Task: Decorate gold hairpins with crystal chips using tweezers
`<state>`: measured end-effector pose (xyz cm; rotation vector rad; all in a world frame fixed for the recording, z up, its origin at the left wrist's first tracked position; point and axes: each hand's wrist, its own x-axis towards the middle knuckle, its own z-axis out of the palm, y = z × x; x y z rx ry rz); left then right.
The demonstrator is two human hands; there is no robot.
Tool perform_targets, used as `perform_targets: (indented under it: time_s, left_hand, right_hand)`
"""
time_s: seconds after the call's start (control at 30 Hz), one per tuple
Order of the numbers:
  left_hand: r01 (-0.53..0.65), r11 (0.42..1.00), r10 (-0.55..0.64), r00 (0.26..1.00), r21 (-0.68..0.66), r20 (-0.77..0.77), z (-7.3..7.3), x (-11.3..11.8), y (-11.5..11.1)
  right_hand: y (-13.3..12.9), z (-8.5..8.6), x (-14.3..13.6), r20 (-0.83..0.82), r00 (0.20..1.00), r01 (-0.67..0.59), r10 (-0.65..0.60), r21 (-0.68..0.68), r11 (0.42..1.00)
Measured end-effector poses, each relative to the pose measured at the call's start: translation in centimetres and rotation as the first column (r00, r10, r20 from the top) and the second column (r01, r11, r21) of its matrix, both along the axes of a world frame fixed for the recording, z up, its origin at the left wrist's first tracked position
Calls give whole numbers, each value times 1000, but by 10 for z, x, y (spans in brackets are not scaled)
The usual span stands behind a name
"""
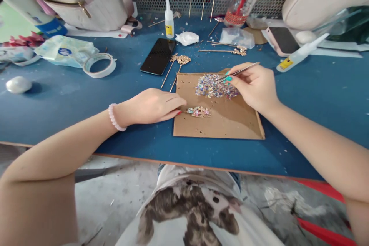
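Note:
My right hand [258, 86] is closed around a pair of metal tweezers [243, 70], whose tips reach into a pile of small multicoloured rhinestones [209, 86]. The pile lies on the far part of a brown cardboard sheet [221, 128]. My left hand [154, 105] rests at the sheet's left edge, its fingers pinched on the stem of an ornamental hairpin [198, 112]. The hairpin's head, set with pink, blue and gold pieces, lies on the cardboard, pointing right. Most of its stem is hidden under my hand.
Beyond the cardboard lie gold hairpins [183, 60], a black phone [159, 57] and an upright glue bottle [169, 25]. Another glue bottle [294, 59] leans at right, beside a pink phone [281, 40]. A tape roll [100, 65] and wipes packet [67, 50] are at left.

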<state>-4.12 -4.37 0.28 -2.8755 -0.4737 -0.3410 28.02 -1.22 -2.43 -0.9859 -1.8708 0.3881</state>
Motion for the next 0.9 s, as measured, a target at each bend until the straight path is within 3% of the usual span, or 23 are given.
perform_targets:
  time_s: [0.3,0.63,0.9]
  left_hand:
    - [-48,999,47,998,-12,-45,0,3,-1]
    - [-56,998,54,996,-23,-69,0,4,-1]
    - [-59,998,57,996,-31,-68,1,4,-1]
  right_hand:
    - [-13,9,-9,133,987,-104,93,84,991]
    - [-17,16,-8,264,964,-44,32,42,998]
    - [-15,18,-5,273,962,21,-20,1,1000]
